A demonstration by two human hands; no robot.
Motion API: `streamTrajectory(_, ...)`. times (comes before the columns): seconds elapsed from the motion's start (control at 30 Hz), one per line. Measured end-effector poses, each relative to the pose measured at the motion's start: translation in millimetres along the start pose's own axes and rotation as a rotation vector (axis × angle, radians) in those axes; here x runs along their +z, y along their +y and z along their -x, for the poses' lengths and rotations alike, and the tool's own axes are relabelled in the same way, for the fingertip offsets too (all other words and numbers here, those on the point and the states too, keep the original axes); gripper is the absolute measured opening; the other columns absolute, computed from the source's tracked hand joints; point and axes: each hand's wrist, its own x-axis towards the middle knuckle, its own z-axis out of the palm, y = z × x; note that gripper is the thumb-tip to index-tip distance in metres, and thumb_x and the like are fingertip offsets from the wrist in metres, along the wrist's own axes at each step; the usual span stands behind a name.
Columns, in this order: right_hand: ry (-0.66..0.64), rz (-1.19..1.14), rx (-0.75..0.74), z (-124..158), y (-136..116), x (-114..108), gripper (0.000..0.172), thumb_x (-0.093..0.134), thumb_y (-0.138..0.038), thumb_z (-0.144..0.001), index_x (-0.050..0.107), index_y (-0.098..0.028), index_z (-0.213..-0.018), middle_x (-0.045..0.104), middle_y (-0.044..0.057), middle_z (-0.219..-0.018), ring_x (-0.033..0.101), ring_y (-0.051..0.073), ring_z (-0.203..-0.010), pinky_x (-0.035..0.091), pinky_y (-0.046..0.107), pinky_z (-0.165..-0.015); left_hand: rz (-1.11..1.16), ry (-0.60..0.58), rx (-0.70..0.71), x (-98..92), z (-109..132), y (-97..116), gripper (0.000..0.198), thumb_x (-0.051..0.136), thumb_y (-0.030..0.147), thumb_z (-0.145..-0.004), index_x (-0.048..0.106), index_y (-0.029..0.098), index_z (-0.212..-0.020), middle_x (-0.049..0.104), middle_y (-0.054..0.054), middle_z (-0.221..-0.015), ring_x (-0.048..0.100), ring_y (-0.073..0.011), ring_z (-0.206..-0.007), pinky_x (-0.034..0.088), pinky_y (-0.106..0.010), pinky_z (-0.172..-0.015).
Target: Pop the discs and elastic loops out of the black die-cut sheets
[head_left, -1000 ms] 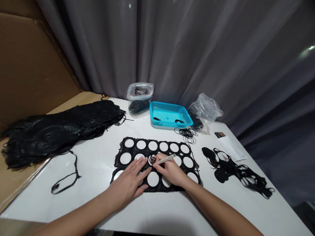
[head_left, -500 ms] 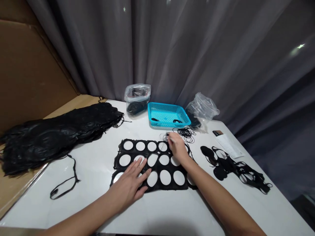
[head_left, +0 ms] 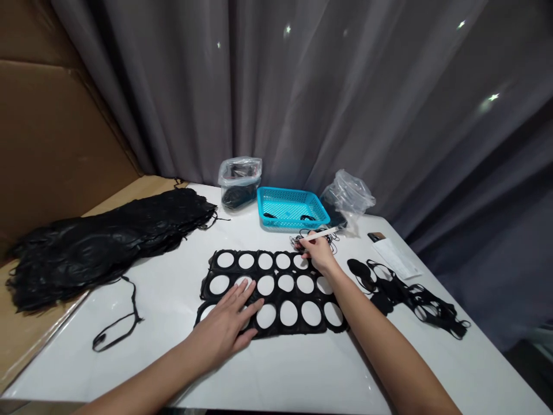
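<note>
A black sheet with rows of round holes (head_left: 276,334) lies flat on the white table. My left hand (head_left: 231,320) rests palm down on its left part, fingers spread and covering some holes. Over the sheet's back edge, toward the right, my right hand (head_left: 316,252) is closed around a slim white pen-like tool (head_left: 322,233). The tool's upper end points right; its lower end is hidden by the fingers. At those fingertips lies a tangle of thin black loops (head_left: 332,245), partly behind the hand. Whether the fingers also hold a loop is too small to tell.
Behind stands a blue basket (head_left: 294,223) with a few black pieces, between two clear plastic bags (head_left: 239,173) (head_left: 348,196). A black stack (head_left: 108,230) lies left, near a loose black strip (head_left: 114,343). Right are a black cut-out piece (head_left: 415,300), white paper (head_left: 397,258) and a phone (head_left: 377,237).
My right hand has moved slightly right and back, from the sheet's back row to the black loops. The white tool now tips to the right. My left hand stays in place.
</note>
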Motion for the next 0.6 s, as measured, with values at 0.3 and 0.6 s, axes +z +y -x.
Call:
streamTrajectory(0.3, -0.45, -0.561, 0.312, 79.6, -17.4, 17.8, 0.042, 0.086, -0.034, -0.068, 0.048, -0.018, -0.075, 0.066, 0.003, -0.087, 0.07, 0.02, -0.098, 0.053, 0.034, -0.097, -0.031, -0.034, 0.001, -7.7, 19.2, 26.9, 0.055, 0.062, 0.03, -0.093, 0.048, 0.025, -0.146, 0.041, -0.013, -0.155, 0.04, -0.0307, -0.142, 0.041, -0.051, -0.112)
streamTrajectory(0.6, -0.559, 0.09, -0.057, 154.0, -8.3, 36.1, 0.03, 0.06, -0.036, -0.093, 0.044, -0.02, -0.074, 0.054, -0.001, -0.078, 0.051, 0.015, -0.077, 0.042, 0.029, -0.074, 0.003, -0.001, 0.0, 0.3, 36.5, 37.5, 0.059, 0.065, 0.03, -0.092, 0.046, 0.025, -0.148, 0.023, -0.013, -0.163, 0.032, -0.035, -0.146, 0.038, -0.051, -0.114)
